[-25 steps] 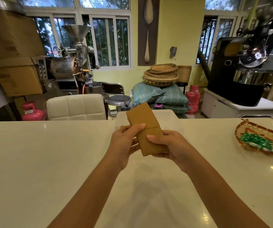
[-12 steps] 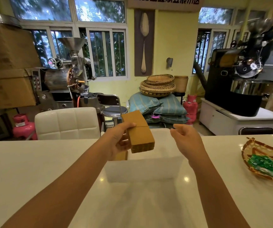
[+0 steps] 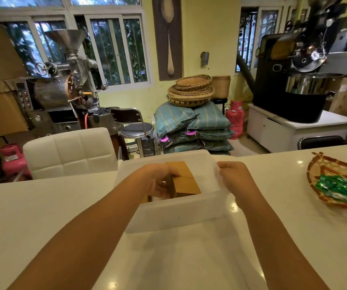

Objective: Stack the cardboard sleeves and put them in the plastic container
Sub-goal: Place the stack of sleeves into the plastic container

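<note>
Translucent plastic container [image 3: 178,214] sits mid-frame near the desk's [image 3: 43,216] far edge, bare desktop spreading below and left; a woven tray [image 3: 313,164] crowds the right edge. I see the left hand [image 3: 158,182], its grip closed round the brown cardboard sleeves [image 3: 186,182], a tilted stack partly inside the container. The right hand [image 3: 235,178] curls at its right rim; whether it holds, I cannot tell.

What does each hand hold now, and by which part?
The left hand grips the stack of cardboard sleeves by its left side. The right hand is at the rim of the plastic container; hold unclear.
</note>
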